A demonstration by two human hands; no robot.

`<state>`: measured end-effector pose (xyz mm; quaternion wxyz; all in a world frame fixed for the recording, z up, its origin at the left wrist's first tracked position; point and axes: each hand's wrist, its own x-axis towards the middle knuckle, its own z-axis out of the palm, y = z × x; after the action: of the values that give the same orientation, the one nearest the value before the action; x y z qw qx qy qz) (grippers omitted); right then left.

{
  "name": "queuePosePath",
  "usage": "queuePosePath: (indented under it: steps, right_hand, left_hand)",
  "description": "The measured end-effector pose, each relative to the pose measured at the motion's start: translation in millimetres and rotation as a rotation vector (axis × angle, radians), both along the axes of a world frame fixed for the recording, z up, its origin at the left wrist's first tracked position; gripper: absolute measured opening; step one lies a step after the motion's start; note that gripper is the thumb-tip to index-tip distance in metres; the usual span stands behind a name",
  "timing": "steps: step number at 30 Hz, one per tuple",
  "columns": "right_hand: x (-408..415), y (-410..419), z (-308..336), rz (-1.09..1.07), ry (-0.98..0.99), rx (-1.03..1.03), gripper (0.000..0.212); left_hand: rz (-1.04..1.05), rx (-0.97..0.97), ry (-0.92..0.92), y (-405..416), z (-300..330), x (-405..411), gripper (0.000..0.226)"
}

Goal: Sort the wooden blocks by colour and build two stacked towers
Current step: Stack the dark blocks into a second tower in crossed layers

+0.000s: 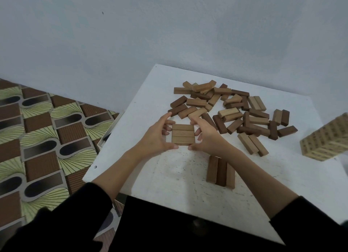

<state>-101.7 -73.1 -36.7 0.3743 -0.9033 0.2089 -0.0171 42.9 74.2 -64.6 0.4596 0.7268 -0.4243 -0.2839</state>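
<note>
While both hands frame it, a square layer of three light blocks lies flat on the white table. Left hand cups the layer's left edge, thumb along the near side, fingers curled against the block ends. Right hand mirrors this on the right edge, thumb at the near corner, fingers touching the ends. Just near of the right forearm, three darker blocks lie side by side, flat. Beyond the hands, a loose pile of mixed blocks spreads across the table's far half. A patterned box stands at the right edge. Patterned floor covering shows left of the table.
</note>
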Motion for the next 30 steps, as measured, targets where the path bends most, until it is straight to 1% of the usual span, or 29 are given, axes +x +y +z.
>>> queuePosePath:
  steps: [8,12,16,21,25,30]
  right_hand:
    - [0.9,-2.4,4.2,-0.032,-0.01,0.055,0.091]
    - [-12.9,-2.3,20.1,-0.056,-0.036,0.003,0.089]
    - [-56.7,-0.3,36.9,-0.057,-0.041,-0.087,0.088]
    - [-106.5,10.0,40.1,-0.139,0.033,-0.079,0.09]
    - [-128.5,18.2,30.4,-0.153,0.082,-0.065,0.089]
    - [-138.6,21.4,21.5,-0.166,0.062,-0.068,0.091]
  left_hand:
    - [0.028,-0.008,-0.001,-2.3,8.4,-1.9,0.099]
    - [0.004,-0.035,-0.027,-4.1,20.7,-7.8,0.1]
    - [-0.12,-0.049,-0.05,-7.2,37.8,-34.1,0.102]
    - [-0.244,0.018,-0.052,-11.5,38.1,-74.1,0.104]
    - [-0.289,0.059,-0.059,-10.4,30.1,-93.3,0.105]
    - [-0.31,0.077,-0.08,-9.1,24.8,-102.6,0.104]
